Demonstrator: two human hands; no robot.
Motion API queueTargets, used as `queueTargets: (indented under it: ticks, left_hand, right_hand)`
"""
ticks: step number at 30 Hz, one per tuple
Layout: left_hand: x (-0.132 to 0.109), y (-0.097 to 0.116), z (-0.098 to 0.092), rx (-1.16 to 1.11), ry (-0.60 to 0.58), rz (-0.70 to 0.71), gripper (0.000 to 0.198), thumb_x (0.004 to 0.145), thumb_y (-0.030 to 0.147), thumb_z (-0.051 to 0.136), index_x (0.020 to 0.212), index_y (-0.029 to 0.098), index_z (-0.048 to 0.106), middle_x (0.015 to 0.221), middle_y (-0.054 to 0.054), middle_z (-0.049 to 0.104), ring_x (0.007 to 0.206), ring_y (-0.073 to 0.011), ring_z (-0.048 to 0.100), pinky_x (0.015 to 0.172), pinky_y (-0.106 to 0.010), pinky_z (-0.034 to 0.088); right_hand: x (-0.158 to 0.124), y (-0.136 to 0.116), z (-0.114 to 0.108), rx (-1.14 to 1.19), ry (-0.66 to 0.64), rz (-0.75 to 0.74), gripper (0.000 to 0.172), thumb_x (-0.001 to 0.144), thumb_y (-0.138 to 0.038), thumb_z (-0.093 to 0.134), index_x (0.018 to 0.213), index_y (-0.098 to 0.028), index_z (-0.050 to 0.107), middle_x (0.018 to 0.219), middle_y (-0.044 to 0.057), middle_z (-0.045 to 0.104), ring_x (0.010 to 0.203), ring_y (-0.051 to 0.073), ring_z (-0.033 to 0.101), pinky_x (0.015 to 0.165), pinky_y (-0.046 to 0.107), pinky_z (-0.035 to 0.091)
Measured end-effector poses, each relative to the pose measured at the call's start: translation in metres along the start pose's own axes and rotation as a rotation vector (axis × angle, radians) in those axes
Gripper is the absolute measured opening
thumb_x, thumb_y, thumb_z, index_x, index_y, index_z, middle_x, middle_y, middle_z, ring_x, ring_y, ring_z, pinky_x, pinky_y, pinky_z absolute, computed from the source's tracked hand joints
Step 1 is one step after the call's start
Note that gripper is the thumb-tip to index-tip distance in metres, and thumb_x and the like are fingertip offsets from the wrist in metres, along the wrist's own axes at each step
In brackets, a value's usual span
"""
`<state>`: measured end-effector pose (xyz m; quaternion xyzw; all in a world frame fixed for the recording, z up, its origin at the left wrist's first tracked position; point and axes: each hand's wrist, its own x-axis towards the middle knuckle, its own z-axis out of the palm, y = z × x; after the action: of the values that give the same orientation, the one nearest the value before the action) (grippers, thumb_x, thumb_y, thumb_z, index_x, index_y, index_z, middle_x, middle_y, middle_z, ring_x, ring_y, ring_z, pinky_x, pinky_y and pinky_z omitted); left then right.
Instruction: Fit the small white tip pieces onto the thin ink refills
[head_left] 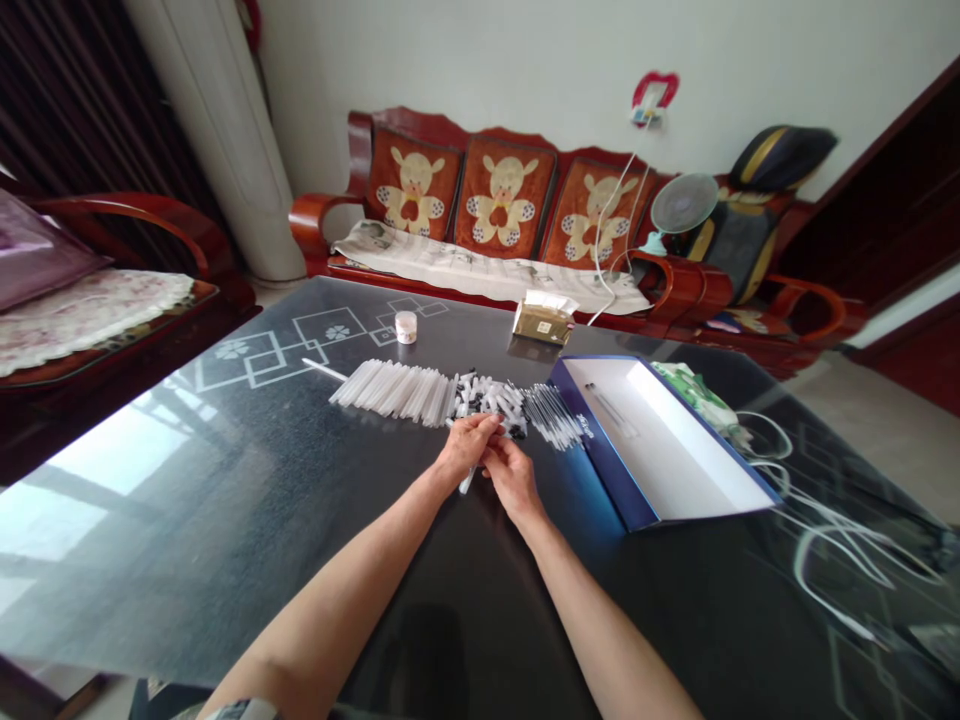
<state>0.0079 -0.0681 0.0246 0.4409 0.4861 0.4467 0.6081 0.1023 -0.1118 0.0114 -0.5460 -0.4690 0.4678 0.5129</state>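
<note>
Hands (468, 443) (513, 478): 2, left grasping 1 translucent tube (467, 483), right's grip unclear | 1 blue box (609, 472), 2 rods (612, 410) inside

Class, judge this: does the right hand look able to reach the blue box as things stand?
Probably yes: the blue box lies open to the right of the right hand, with bare table between them.

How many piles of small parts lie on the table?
3, side by side: white tubes on the left, black and white pieces in the middle, thin rods on the right by the blue box. The left hand and right hand may hide some pieces.
</note>
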Motion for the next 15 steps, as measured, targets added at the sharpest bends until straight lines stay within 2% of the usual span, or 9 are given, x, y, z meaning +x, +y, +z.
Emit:
queueTargets:
  ticks: [3, 6, 9, 12, 15]
  left_hand:
    - [-0.002, 0.005, -0.005, 0.260, 0.082, 0.159, 0.032, 0.090, 0.039, 0.046, 0.093, 0.016, 0.069, 0.078, -0.003, 0.067, 0.061, -0.0119, 0.058, 0.055, -0.022, 0.043]
    - [-0.007, 0.005, -0.013, 0.763, 0.183, 0.394, 0.031, 0.093, 0.037, 0.043, 0.094, 0.020, 0.069, 0.080, -0.005, 0.066, 0.073, -0.0157, 0.060, 0.067, -0.025, 0.043]
    - [-0.013, -0.003, -0.015, 1.182, 0.212, 0.562, 0.032, 0.096, 0.035, 0.039, 0.101, 0.023, 0.069, 0.086, -0.007, 0.064, 0.082, -0.0195, 0.058, 0.074, -0.029, 0.041]
    - [-0.014, -0.015, -0.016, 1.354, 0.195, 0.624, 0.033, 0.097, 0.033, 0.037, 0.105, 0.024, 0.068, 0.087, -0.008, 0.062, 0.084, -0.0206, 0.056, 0.077, -0.032, 0.039]
    - [-0.011, -0.026, -0.017, 1.384, 0.207, 0.681, 0.031, 0.097, 0.033, 0.038, 0.107, 0.025, 0.066, 0.087, -0.007, 0.062, 0.083, -0.0208, 0.054, 0.076, -0.033, 0.038]
  right_hand:
    - [0.005, -0.001, -0.011, -0.080, 0.038, -0.041, 0.038, 0.073, -0.050, 0.065, 0.094, -0.018, 0.068, 0.079, 0.005, 0.072, 0.071, 0.020, 0.067, 0.055, 0.027, 0.052]
    - [0.016, -0.002, -0.023, -0.110, 0.140, -0.088, 0.039, 0.077, -0.050, 0.059, 0.099, -0.018, 0.068, 0.087, 0.007, 0.072, 0.076, 0.021, 0.068, 0.056, 0.027, 0.054]
    - [0.024, 0.000, -0.029, -0.175, 0.130, -0.121, 0.043, 0.080, -0.053, 0.055, 0.100, -0.017, 0.069, 0.086, 0.007, 0.073, 0.076, 0.021, 0.069, 0.053, 0.026, 0.053]
    - [0.029, 0.007, -0.028, -0.239, 0.107, -0.127, 0.043, 0.080, -0.055, 0.056, 0.094, -0.017, 0.071, 0.080, 0.007, 0.073, 0.072, 0.021, 0.069, 0.055, 0.027, 0.054]
    - [0.031, 0.017, -0.025, -0.211, 0.122, -0.159, 0.040, 0.077, -0.053, 0.060, 0.089, -0.017, 0.072, 0.079, 0.007, 0.074, 0.068, 0.020, 0.069, 0.065, 0.029, 0.056]
